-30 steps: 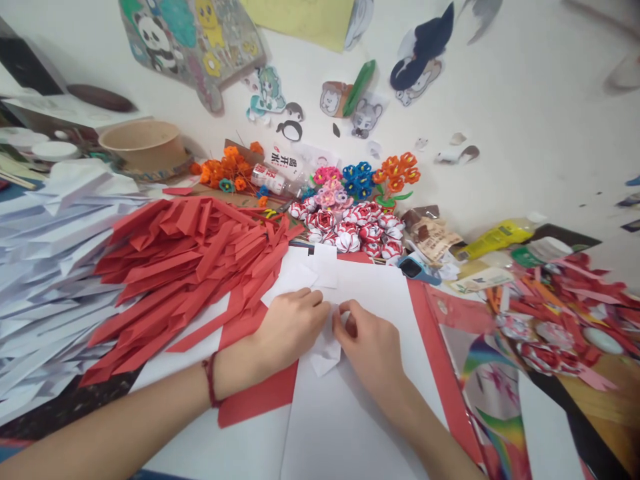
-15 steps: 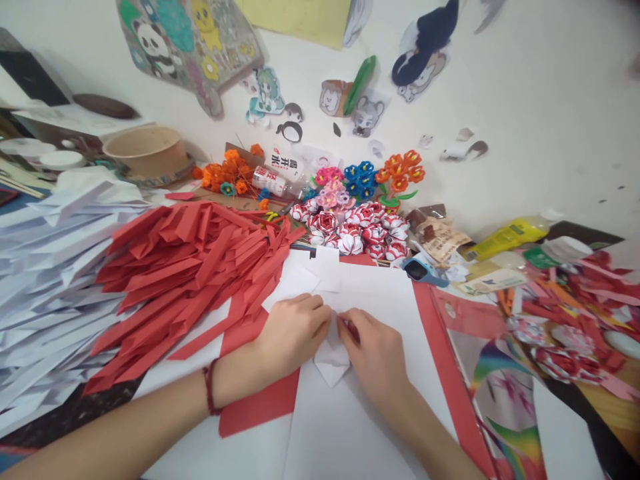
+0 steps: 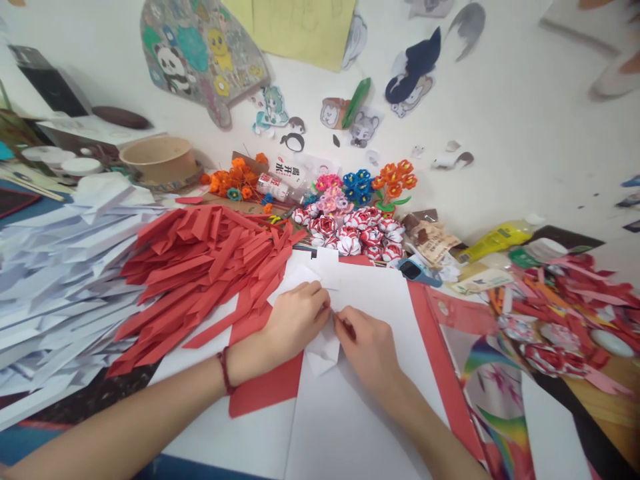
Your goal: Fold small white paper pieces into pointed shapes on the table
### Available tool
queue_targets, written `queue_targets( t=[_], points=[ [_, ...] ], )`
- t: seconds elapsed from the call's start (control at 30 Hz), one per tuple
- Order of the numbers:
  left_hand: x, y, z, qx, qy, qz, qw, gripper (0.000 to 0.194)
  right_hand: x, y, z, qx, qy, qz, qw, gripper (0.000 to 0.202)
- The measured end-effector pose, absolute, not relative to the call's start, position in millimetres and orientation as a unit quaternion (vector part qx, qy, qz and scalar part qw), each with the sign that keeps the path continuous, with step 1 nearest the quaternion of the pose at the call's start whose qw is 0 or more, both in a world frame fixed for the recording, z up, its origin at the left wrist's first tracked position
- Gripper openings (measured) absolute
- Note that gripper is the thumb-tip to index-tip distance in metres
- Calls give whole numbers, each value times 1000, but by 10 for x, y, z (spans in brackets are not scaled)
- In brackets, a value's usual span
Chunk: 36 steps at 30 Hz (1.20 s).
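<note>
Over the large white paper sheets [image 3: 370,413], a small folded piece of white paper [image 3: 323,353] is pinched between my two hands. My left hand [image 3: 299,320] grips its left side with curled fingers, and a dark red cord circles that wrist. From the right, my right hand [image 3: 367,340] pinches the paper near its top edge between thumb and fingers. The folded end of the paper points down below the hands; its upper part is hidden by the fingers. Just beyond my left hand lie loose white paper pieces [image 3: 300,275].
Folded red strips [image 3: 200,267] and white strips [image 3: 65,280] are heaped at left. Red-and-white paper flowers [image 3: 350,233] sit at the back, near a blue smartwatch [image 3: 413,270]. A yellow bottle [image 3: 500,239] and coloured scraps [image 3: 585,293] are at right.
The lower end of the folded white paper has swung slightly left and up between my hands. Both hands keep their pinch, and the whole view has shifted a little.
</note>
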State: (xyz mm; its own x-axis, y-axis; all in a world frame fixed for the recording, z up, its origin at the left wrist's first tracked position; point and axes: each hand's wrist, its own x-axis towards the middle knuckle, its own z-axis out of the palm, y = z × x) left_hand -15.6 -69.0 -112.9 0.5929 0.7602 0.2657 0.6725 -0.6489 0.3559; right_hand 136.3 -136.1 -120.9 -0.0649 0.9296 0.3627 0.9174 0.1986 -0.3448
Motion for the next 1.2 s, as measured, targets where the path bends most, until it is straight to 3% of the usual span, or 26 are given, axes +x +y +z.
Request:
queue_targets(
  t=[0.2, 0.5, 0.97, 1.2],
  points=[
    [-148, -698, -1115, 899, 392, 181, 71, 10, 1358, -1348, -1216, -643, -724, -16, 250, 25],
    [-196, -694, -1072, 875, 427, 198, 116, 5, 1405, -1321, -1204, -657, -708, 9, 258, 25],
    [-192, -676, -1154, 931, 300, 204, 23, 23, 1471, -1286, -1220, -653, -719, 15, 236, 16],
    [-218, -639, -1165, 940, 278, 195, 36, 24, 1459, -1289, -1222, -659, -721, -2, 214, 16]
  ],
)
